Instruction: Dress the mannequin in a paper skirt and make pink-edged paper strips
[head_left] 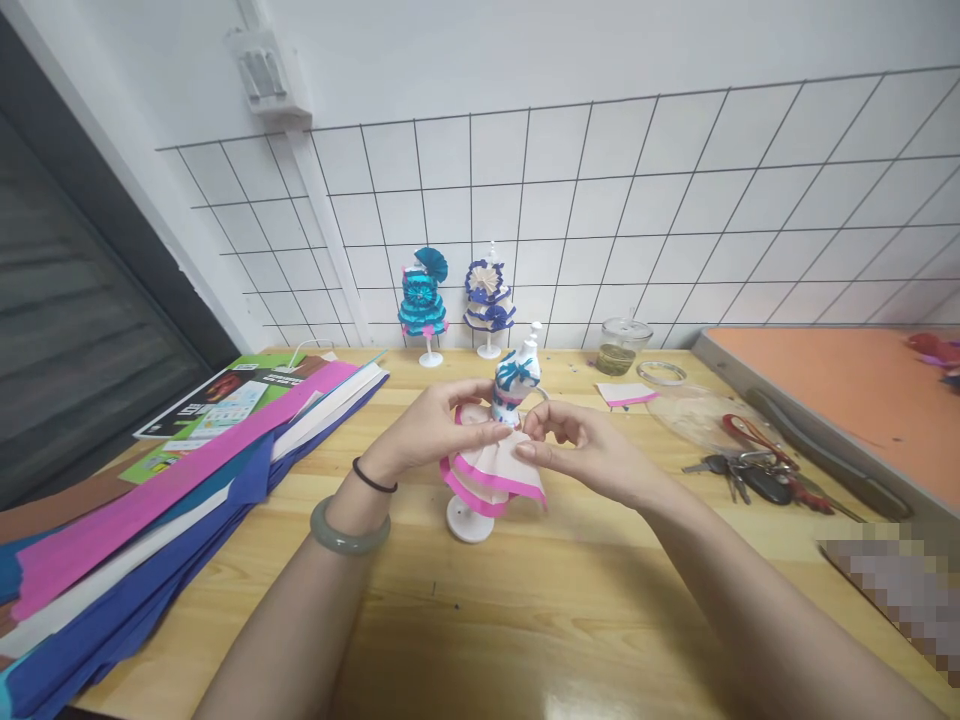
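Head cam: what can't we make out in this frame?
All in the head view:
Top edge of the skirt: partly hidden by the left hand and right hand.
Upper part of the stand: hidden by the skirt.
Lower-right object: pixelated, cut off by the right edge.
Red pieces: blurred, cut off there too.

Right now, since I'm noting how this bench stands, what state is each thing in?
Left hand: thumb at the skirt's waist, grip partly hidden
Right hand: pinching the skirt
Pink-edged skirt: layered, around the front mannequin
Front mannequin: tilted rightward in view
Teal mannequin: upright, dressed
Purple-trimmed mannequin: upright, dressed
Glass pot: partly filled
Pink-edged paper: loose, on the table
Keys: bunched together
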